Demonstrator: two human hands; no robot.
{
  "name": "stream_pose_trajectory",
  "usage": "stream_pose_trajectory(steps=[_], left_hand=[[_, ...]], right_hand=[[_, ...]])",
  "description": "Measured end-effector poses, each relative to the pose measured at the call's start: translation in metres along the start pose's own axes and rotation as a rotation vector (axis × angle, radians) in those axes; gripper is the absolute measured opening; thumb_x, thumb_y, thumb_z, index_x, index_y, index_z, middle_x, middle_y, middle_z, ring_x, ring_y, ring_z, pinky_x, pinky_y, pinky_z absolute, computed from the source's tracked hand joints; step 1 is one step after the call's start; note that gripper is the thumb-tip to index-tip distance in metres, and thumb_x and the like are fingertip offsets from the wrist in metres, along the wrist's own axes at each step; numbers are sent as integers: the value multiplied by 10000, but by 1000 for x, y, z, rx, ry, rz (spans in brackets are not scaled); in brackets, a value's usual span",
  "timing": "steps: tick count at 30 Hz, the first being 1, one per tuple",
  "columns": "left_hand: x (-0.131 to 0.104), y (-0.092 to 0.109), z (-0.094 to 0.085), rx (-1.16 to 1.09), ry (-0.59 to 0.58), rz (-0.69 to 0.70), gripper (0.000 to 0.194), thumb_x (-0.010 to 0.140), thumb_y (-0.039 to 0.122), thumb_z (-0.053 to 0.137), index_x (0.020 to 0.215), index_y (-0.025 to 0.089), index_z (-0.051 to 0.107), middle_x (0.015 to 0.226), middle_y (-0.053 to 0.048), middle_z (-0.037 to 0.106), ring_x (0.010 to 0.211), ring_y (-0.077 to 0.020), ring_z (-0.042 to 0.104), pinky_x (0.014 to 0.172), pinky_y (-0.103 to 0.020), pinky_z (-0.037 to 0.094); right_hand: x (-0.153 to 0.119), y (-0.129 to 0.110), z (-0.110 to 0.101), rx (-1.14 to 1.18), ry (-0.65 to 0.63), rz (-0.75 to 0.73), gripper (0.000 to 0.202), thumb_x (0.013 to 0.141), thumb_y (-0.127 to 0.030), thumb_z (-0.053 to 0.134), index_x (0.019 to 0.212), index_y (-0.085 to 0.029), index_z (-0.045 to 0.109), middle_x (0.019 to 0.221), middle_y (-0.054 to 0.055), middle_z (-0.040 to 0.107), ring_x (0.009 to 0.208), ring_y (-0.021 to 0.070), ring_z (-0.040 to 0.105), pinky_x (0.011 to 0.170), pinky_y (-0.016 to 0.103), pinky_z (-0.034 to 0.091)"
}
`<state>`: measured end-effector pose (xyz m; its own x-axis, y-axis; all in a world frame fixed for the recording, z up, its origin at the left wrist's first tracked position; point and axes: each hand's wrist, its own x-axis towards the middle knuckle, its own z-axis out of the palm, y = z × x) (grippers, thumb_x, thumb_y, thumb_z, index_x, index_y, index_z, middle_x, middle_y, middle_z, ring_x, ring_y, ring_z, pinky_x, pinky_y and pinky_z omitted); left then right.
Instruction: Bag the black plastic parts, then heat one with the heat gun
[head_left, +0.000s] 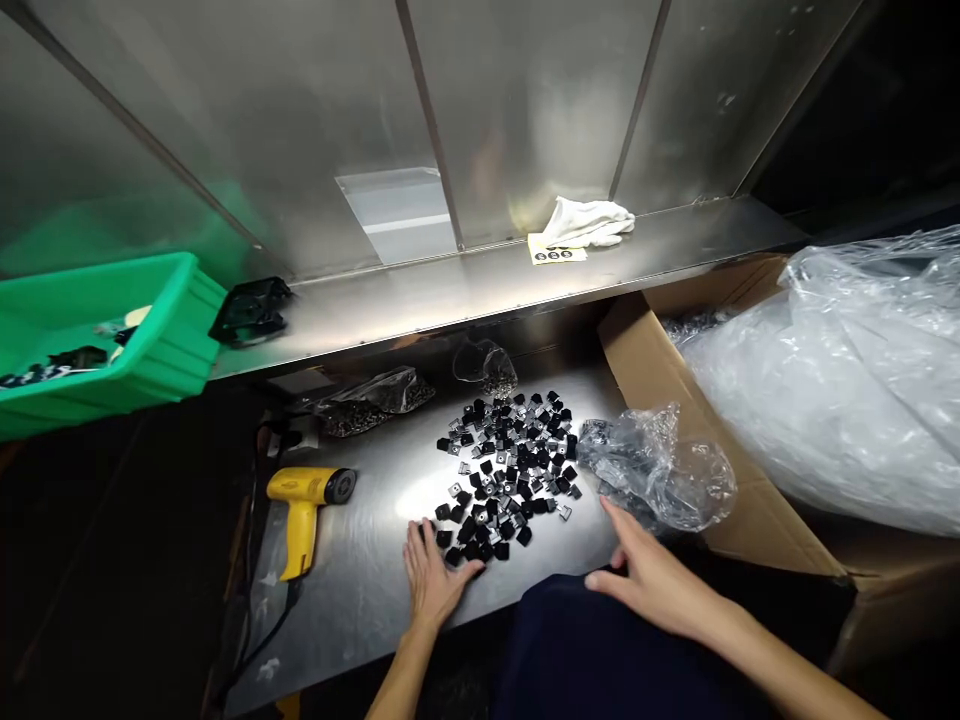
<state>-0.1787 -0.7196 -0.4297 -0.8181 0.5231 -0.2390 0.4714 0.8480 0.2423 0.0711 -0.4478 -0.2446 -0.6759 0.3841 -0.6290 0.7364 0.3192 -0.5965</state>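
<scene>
Many small black parts with metal ends (pixel 517 455) lie spread in a loose pile on a metal worktop (pixel 352 610). At the pile's near left edge rests my left hand (pixel 435 578), fingers apart, its fingertips and thumb touching the outermost parts. My right hand (pixel 645 575) hovers at the worktop's near right, fingers extended and thumb apart, holding nothing. Just beyond its fingertips is a crumpled clear plastic bag (pixel 660 470) with dark contents.
Left on the worktop lies a yellow heat gun (pixel 304 500) with its cord. Bags of small metal pieces (pixel 375 400) sit under a shelf (pixel 390 310). The shelf holds white gloves (pixel 589 222) and a black part (pixel 251 310). A green bin (pixel 165 330) stands left, a plastic-filled cardboard box (pixel 720 470) right.
</scene>
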Motion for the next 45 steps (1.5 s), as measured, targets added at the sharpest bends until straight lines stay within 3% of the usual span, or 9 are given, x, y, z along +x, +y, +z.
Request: stream_pose_trajectory(steps=[4, 9, 13, 19, 26, 31, 39, 42, 45], left_hand=[[-12, 17, 14, -39, 43, 252, 1475, 526, 798, 685, 1514, 110, -167, 1587, -271, -136, 1472, -385, -81, 1194, -585, 88], [-8, 42, 31, -66, 201, 366, 1448, 520, 791, 709, 1536, 81, -38, 1577, -306, -112, 1458, -464, -37, 1144, -665, 115], [18, 60, 32, -89, 249, 323, 1364, 569, 767, 704, 1543, 90, 29, 1582, -293, -113, 1458, -466, -45, 1136, -673, 115], [59, 69, 26, -145, 247, 365, 1239, 625, 704, 719, 1543, 129, 120, 1600, -254, -75, 1463, -456, -35, 1134, -666, 155], [82, 79, 26, -174, 302, 349, 1078, 735, 664, 650, 1529, 113, 174, 1596, -272, -1, 1475, -424, 11, 1139, -638, 187], [73, 85, 23, -136, 319, 288, 1115, 722, 698, 629, 1529, 87, 163, 1591, -285, 39, 1475, -423, 30, 1144, -658, 90], [42, 70, 34, -115, 298, 239, 1180, 710, 747, 580, 1535, 76, 70, 1592, -276, 46, 1480, -404, 31, 1162, -634, 79], [53, 75, 24, -160, 336, 230, 1151, 729, 713, 595, 1533, 86, 60, 1577, -276, 123, 1475, -402, 94, 1163, -624, 126], [91, 92, -8, -262, 394, 151, 1108, 757, 681, 597, 1537, 111, 54, 1568, -259, 176, 1444, -409, 205, 1139, -595, 243]], right_hand=[[100, 24, 83, -83, 3, 126, 1508, 494, -385, 872, 1490, -326, -259, 1580, 145, -246, 1250, 391, 521, 963, 422, 489], [149, 46, 120, -243, 192, 174, 1559, 477, -371, 895, 1479, -269, -294, 1527, 218, -325, 1112, 375, 619, 835, 394, 527], [162, 37, 120, -268, 197, 144, 1550, 489, -399, 898, 1482, -278, -285, 1528, 226, -317, 1083, 355, 639, 830, 370, 525], [190, 10, 117, -239, 237, 108, 1360, 617, -275, 840, 1530, -288, -169, 1566, 200, -249, 1139, 337, 616, 913, 363, 492], [213, 1, 101, -117, 285, 79, 1158, 753, -245, 725, 1544, -253, -120, 1597, 200, -139, 1277, 314, 513, 977, 355, 446], [206, 11, 101, -75, 334, -4, 1106, 778, -211, 689, 1543, -309, -105, 1600, 152, -172, 1115, 233, 621, 941, 338, 468], [178, 19, 108, -79, 301, -31, 1022, 802, -248, 640, 1552, -316, -50, 1601, 108, -198, 1010, 202, 653, 919, 344, 487], [168, 16, 104, -91, 292, -44, 976, 818, -256, 615, 1555, -315, -23, 1606, 106, -181, 1035, 217, 649, 910, 347, 492], [159, 12, 97, -108, 282, -59, 915, 836, -247, 589, 1558, -314, 30, 1616, 111, -133, 1063, 219, 642, 933, 350, 484]])
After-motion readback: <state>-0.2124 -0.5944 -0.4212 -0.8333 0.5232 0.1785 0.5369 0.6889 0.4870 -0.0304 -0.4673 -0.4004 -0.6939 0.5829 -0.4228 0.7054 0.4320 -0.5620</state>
